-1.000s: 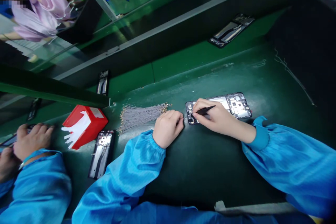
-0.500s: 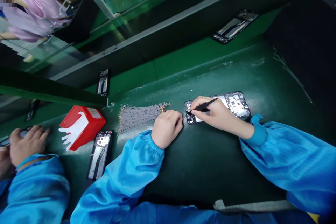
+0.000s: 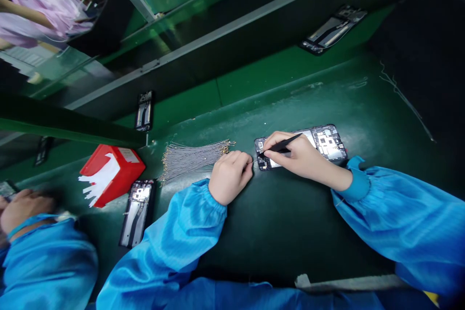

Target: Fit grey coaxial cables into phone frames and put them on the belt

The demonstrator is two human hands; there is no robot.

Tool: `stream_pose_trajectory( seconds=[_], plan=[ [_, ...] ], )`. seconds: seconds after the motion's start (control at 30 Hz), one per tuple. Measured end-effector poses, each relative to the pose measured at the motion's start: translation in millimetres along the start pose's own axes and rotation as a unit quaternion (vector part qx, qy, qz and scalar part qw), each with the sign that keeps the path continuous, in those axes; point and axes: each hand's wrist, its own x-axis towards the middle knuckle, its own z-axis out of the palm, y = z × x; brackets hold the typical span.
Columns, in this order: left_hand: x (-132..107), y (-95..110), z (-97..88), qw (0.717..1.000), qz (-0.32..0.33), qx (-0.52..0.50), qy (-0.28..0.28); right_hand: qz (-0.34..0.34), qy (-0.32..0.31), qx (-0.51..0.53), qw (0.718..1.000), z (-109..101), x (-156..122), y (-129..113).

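Note:
An opened phone (image 3: 308, 138) lies on the bench with its circuit board and metal frame exposed. My right hand (image 3: 290, 152) is closed around black tweezers (image 3: 286, 144), whose tip is at the phone's left end. Beside that end, my left hand (image 3: 231, 177) is closed in a pinch on a thin cable (image 3: 255, 161) that runs toward the tweezers' tip. Just behind my left hand spreads a bundle of thin grey cables (image 3: 192, 160) with gold-coloured ends. My right palm and wrist cover part of the phone.
A red box (image 3: 125, 174) with white paper strips stands left of the cables, near another opened phone (image 3: 136, 215). More phones (image 3: 144, 110) lie along the back, one at the far right (image 3: 333, 30). A co-worker's hand (image 3: 27, 210) is at far left. A green beam (image 3: 72, 123) crosses there.
The co-worker's hand at far left has moved further left and down. The person in pink across the bench has shifted. My two hands, tweezers and phone look nearly unchanged.

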Motion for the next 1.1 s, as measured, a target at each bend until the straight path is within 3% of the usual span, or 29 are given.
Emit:
stream_pose_trajectory(
  seconds=[0.17,0.57,0.8,0.97,1.1],
  plan=[
    [0.2,0.4,0.1,1.000,0.003,0.003,0.000,-0.014,-0.004,-0.007,1.000,0.6,-1.0,1.2],
    [5.2,-8.1,-7.9,1.000,0.019,0.009,-0.016,-0.169,-0.084,-0.145,0.971,3.8,-1.8,-6.2],
    [14.0,-14.9,-10.8,0.991,0.109,-0.057,-0.053,-0.126,-0.051,-0.088,0.987,4.3,-1.4,-2.4],
    [15.1,-9.7,-8.7,0.994,0.067,-0.047,-0.074,-0.089,-0.041,-0.037,0.994,4.4,-1.9,1.1],
    [13.9,-1.9,-4.8,0.997,0.040,0.016,-0.061,-0.080,-0.027,-0.019,0.996,5.6,-0.6,3.3]
  ],
)
